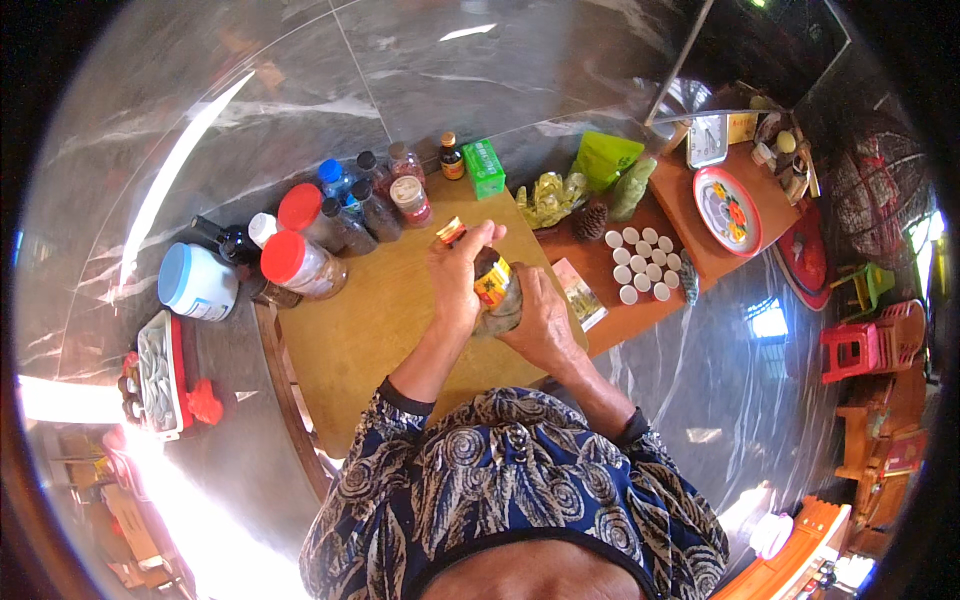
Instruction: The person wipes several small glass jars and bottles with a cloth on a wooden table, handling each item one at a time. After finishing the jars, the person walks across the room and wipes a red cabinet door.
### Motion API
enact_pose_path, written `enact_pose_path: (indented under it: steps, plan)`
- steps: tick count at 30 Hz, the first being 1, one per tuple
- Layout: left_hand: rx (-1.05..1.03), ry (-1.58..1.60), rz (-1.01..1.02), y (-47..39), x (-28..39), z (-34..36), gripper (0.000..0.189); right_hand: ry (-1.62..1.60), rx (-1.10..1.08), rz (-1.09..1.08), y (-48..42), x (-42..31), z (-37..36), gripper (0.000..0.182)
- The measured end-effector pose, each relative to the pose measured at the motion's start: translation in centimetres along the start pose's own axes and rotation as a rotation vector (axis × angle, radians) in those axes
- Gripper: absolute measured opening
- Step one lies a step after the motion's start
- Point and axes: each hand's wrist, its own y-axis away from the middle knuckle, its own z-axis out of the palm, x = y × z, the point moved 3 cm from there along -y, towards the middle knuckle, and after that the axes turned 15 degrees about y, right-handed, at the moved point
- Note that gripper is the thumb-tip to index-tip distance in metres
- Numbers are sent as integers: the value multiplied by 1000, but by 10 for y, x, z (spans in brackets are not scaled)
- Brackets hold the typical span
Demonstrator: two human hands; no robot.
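Note:
Over the yellow-brown tabletop (pixel 375 330), a dark bottle (pixel 487 270) with a gold cap and a yellow-and-red label is tilted between my hands. My left hand (pixel 459 281) wraps its upper part, thumb across the neck below the cap. Lower down, my right hand (pixel 544 319) grips the bottle's body from the right. A greyish-green, cloth-like piece (pixel 504 315) covers the bottle's lower end beside my right fingers; its exact kind is unclear. A similar small bottle (pixel 451 157) stands upright at the table's back edge, next to a green box (pixel 484 169).
Several jars and bottles, including a red-lidded jar (pixel 300 262), line the table's back left. White cups (pixel 639 262) stand in rows on a lower reddish-brown surface at right, near a booklet (pixel 579 292), a pine cone (pixel 591 220) and a floral enamel tray (pixel 727 211).

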Motion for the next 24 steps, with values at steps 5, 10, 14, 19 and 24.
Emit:
enact_pose_path:
  steps: [5, 10, 14, 19, 24]
  plan:
    - [-251, 59, -131, 7, -10, 12, 13, -34, 30, 34, 11, 11, -12, 71]
    - [-292, 269, -205, 51, -39, 21, 28, -298, -215, 74, 23, 32, -43, 79]
    - [-213, 501, -373, 67, -67, 32, 41, -97, -4, -248, 40, 51, -65, 75]
    - [-241, 449, -426, 94, -86, 96, 40, -142, -14, -257, 61, 97, -107, 60]
    - [-252, 552, -453, 99, -130, 129, 43, -268, -10, -107, 95, 156, -142, 38]
